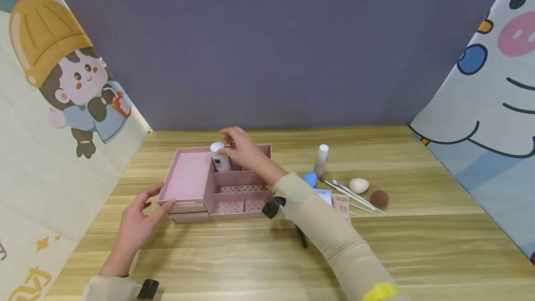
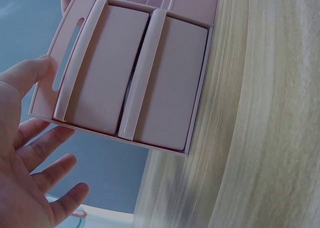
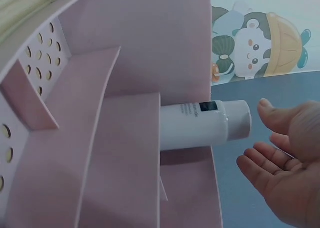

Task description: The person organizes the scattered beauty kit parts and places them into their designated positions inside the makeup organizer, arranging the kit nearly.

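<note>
A pink makeup organizer (image 1: 188, 175) stands on the table, with a raised part at its left and open compartments at its right. My left hand (image 1: 140, 215) holds its front left corner, thumb at the front edge and fingers along the side. In the left wrist view, ring and little fingers stretch away from the box. A white bottle (image 1: 220, 159) with a white cap stands upright in a back compartment. Beside its cap is my right hand (image 1: 242, 147), fingers loosely bent. The right wrist view shows a gap between this hand (image 3: 295, 158) and the bottle (image 3: 195, 124).
Right of the organizer lie a blue makeup sponge (image 1: 309, 179), several brushes (image 1: 355, 194), a BB cream packet (image 1: 342, 206), a white egg-shaped sponge (image 1: 359, 185) and a brown round sponge (image 1: 379, 199). A white-capped bottle (image 1: 321, 161) stands behind them. A grey panel (image 1: 276, 50) rises behind the table.
</note>
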Tool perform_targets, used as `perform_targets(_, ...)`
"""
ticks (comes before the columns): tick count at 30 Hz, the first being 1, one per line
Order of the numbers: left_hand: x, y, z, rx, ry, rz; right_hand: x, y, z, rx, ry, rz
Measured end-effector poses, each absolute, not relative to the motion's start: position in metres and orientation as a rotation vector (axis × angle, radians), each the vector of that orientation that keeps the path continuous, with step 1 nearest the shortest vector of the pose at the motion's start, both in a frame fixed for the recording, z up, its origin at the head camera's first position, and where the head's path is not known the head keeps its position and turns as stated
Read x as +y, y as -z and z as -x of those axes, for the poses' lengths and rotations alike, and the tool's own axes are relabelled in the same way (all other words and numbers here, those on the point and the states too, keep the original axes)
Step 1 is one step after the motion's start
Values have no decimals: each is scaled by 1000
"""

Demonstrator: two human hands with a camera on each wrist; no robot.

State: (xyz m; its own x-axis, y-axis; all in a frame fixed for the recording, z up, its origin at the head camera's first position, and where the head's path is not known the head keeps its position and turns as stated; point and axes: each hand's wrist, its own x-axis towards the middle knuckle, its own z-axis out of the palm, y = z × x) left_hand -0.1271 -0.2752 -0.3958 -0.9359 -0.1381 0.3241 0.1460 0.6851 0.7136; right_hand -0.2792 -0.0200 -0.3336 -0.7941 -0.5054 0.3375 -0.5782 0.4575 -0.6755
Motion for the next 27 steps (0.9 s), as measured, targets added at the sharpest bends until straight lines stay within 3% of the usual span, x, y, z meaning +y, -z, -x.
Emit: perform_targets(27,-272,396,129,-2542,1117,4,57,317,280,-2572,-1223,-852)
